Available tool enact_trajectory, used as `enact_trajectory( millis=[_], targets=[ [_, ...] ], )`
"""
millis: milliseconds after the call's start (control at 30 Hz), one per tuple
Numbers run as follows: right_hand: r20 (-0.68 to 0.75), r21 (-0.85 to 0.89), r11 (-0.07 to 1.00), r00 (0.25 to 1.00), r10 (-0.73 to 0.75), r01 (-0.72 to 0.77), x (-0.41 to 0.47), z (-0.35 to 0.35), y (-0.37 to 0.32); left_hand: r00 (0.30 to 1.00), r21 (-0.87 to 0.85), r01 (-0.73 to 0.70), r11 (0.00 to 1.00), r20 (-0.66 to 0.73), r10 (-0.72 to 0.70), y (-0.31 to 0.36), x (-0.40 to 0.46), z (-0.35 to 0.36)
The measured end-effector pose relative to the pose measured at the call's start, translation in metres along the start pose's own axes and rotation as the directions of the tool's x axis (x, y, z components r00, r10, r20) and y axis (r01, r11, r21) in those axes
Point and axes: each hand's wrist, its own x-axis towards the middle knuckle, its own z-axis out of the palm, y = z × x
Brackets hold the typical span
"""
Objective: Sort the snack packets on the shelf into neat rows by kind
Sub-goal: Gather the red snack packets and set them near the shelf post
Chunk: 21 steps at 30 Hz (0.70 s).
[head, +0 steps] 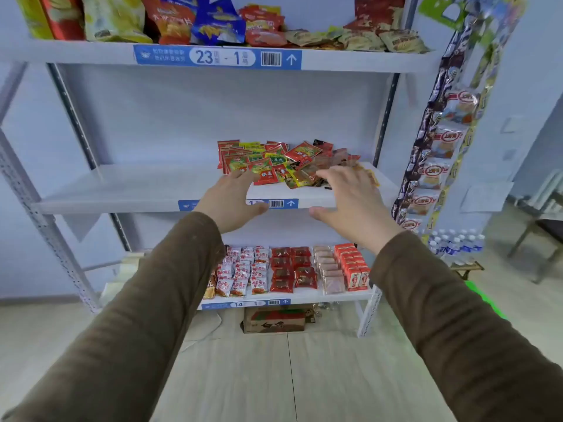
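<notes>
a: what's the risk here?

b: the mixed pile of snack packets [283, 162] sits on the middle shelf [137, 190], toward its right end and close to the front edge. a broad sweep with both hands could push the loose yellow and orange ones at the right corner off the edge — or just shuffle the kinds together more.

a: and the hands?

b: the left hand [233, 199] is spread wide, fingers straight, holding nothing; its fingertips are at the near-left edge of the pile, though i can't tell if they touch a packet. the right hand [350, 202] is the same — spread flat, empty, hovering over the pile's right side, contact unclear.

a: anything sorted yet?

b: not on this shelf, i'd judge. the lower shelf [304, 296] already shows neat rows by kind.
</notes>
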Motion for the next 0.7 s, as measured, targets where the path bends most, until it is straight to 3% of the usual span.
enact_trajectory(
  millis=[367, 700],
  targets=[
    [0.156, -0.028, 0.997, 0.984, 0.082, -0.078, 0.018, 0.056, 0.013, 0.989, -0.015, 0.064, 0.998, 0.134, -0.062, -0.039, 0.018, 0.055],
    [0.201, -0.001, 0.998, 0.977, 0.066, -0.067, 0.081, 0.114, 0.066, 0.981, -0.005, 0.128, 0.992, 0.148, -0.126, -0.074, 0.087, 0.097]
  ],
)
